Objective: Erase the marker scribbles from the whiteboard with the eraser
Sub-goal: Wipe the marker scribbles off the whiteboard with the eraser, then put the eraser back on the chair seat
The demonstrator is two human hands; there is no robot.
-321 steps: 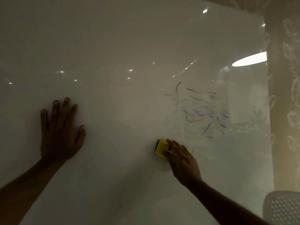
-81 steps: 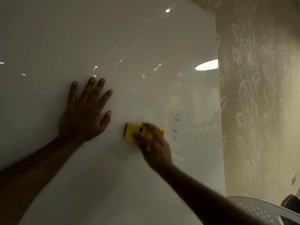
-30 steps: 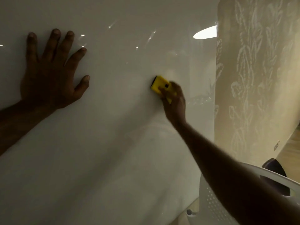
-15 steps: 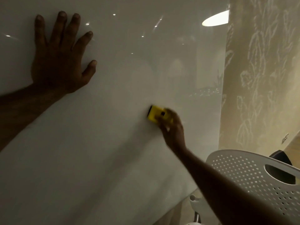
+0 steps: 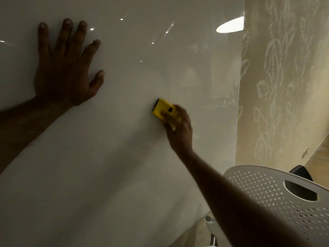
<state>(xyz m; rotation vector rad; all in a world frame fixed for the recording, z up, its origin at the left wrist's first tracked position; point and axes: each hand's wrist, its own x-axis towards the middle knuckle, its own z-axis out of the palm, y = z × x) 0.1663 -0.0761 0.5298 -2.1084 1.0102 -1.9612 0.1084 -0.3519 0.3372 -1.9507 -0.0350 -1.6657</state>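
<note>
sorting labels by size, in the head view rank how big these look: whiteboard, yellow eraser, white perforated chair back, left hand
1. whiteboard
2. white perforated chair back, though it looks nearer the camera
3. left hand
4. yellow eraser, partly under the right hand
</note>
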